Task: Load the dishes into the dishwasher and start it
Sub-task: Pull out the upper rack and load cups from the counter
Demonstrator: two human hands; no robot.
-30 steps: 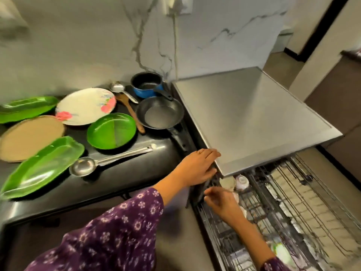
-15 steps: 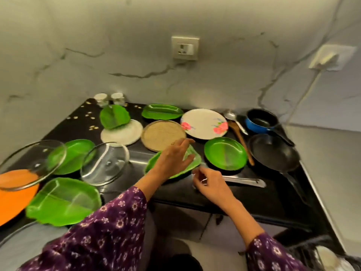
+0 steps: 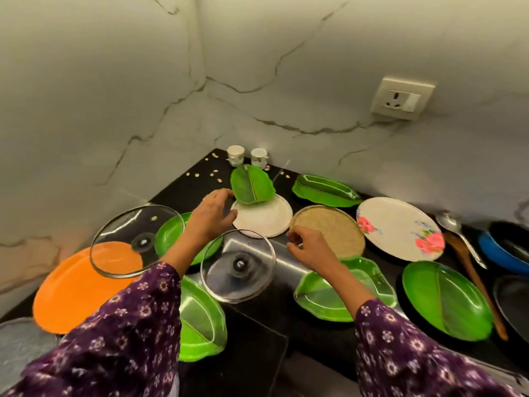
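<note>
on the dark tabletop point(image 3: 257, 333), furthest left of the white plate point(image 3: 266, 222), lies a flat orange plate point(image 3: 71, 293) with a glass lid point(image 3: 137, 242) propped over its far edge. between that lid and the white plate sits a round green plate point(image 3: 169, 233), partly under the left hand point(image 3: 210, 217), whose fingers and thumb curl round the white plate's left rim. the white plate is round, pale and lying flat. a green leaf-shaped plate point(image 3: 252, 183) overlaps its far edge, long axis running away from the person, its yellow midrib along that line. just beyond the leaf stand two small cups point(image 3: 235, 156). just nearer than the white plate a second glass lid point(image 3: 237, 266) rests knob up. just right of the white plate is a round tan woven plate point(image 3: 335, 227). the right hand point(image 3: 312, 247) hovers at its left rim, fingers curled, though i cannot tell whether they pinch it. further right lie a flowered plate point(image 3: 398, 226), a round green dish point(image 3: 443, 299), a steel ladle point(image 3: 452, 224) and a wooden spatula point(image 3: 469, 270), both handles pointing toward the person.
</note>
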